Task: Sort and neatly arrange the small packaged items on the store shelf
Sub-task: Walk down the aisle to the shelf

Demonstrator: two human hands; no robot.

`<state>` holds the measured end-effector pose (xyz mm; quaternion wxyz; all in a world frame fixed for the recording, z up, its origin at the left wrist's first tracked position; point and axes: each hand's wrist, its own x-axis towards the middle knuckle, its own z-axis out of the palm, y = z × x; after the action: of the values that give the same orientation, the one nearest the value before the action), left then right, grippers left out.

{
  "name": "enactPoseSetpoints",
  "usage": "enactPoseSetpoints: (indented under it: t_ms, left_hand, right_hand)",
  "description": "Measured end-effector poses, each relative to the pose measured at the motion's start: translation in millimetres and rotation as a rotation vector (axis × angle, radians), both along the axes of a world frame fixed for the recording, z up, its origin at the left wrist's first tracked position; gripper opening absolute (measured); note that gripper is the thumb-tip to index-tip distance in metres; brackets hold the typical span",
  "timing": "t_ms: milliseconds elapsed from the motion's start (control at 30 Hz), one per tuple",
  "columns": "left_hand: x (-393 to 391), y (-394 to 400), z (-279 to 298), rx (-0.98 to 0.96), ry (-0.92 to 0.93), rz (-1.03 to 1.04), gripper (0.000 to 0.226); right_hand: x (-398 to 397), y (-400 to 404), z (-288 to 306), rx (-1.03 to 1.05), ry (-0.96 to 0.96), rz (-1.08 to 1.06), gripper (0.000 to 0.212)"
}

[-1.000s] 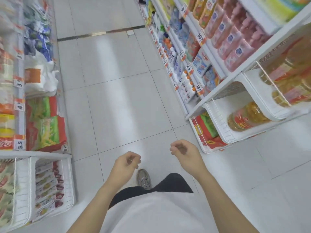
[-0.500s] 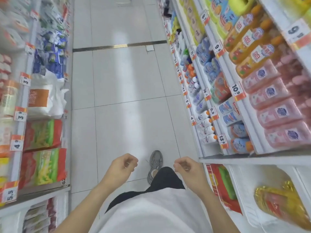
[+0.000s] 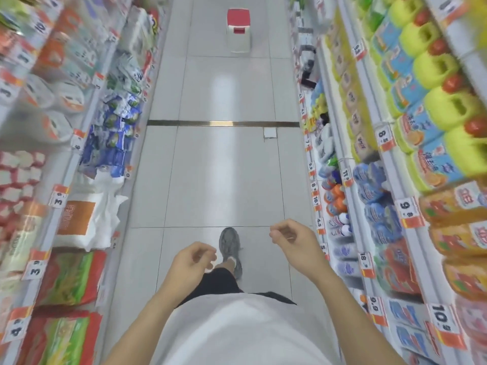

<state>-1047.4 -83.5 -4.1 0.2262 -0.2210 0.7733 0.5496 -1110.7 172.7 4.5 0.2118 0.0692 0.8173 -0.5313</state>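
I stand in a store aisle between two shelf rows. My left hand (image 3: 191,262) hangs in front of my waist with fingers loosely curled and holds nothing. My right hand (image 3: 291,238) is a little higher and further right, also loosely curled and empty. The left shelf (image 3: 60,191) carries blue and white packets (image 3: 116,133), a white sack with an orange label (image 3: 84,214) and red and green bags (image 3: 71,280). The right shelf (image 3: 369,206) carries bottles, blue packs (image 3: 376,191) and yellow-green jugs (image 3: 448,106). Neither hand touches a shelf or an item.
A red and white stool (image 3: 238,30) stands on the tiled floor far down the aisle. A metal strip (image 3: 224,123) crosses the floor midway. My grey shoe (image 3: 230,248) is just ahead of my hands. Price tags line the shelf edges on both sides.
The view has tilted up and moved forward along the aisle, so the stool has come into sight. Both hands stay loosely curled and empty; the right one has drifted right and up.
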Motion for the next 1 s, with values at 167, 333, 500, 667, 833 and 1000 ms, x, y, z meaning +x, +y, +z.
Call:
enactPoseSetpoints:
  t_ms: [167, 333, 500, 667, 833, 1000]
  left_hand:
    - [-167.2, -7.7, 11.8, 0.011, 0.025, -0.117, 0.015]
    - [-328.8, -11.3, 17.2, -0.006, 0.042, -0.201, 0.014]
    - [-496.7, -12.0, -0.8, -0.045, 0.022, -0.213, 0.014]
    - [-662.5, -6.0, -0.7, -0.075, 0.009, -0.187, 0.014]
    - [-799.1, -19.3, 9.9, -0.082, -0.025, -0.112, 0.015]
    - [-955.5, -39.7, 5.9, -0.078, -0.04, -0.061, 0.017]
  right_hand:
    - [-130.3, -11.1, 18.1, 0.035, -0.012, -0.044, 0.006]
    - [-247.5, -4.2, 10.9, 0.103, -0.057, -0.102, 0.007]
    - [-382.4, -0.9, -18.6, 0.097, -0.113, -0.159, 0.007]
    - [-567.7, 2.5, -24.7, 0.069, -0.138, -0.109, 0.008]
    - [-766.7, -10.5, -4.6, 0.056, -0.119, -0.019, 0.006]
    - [-954.7, -43.2, -5.6, 0.053, -0.077, 0.043, 0.008]
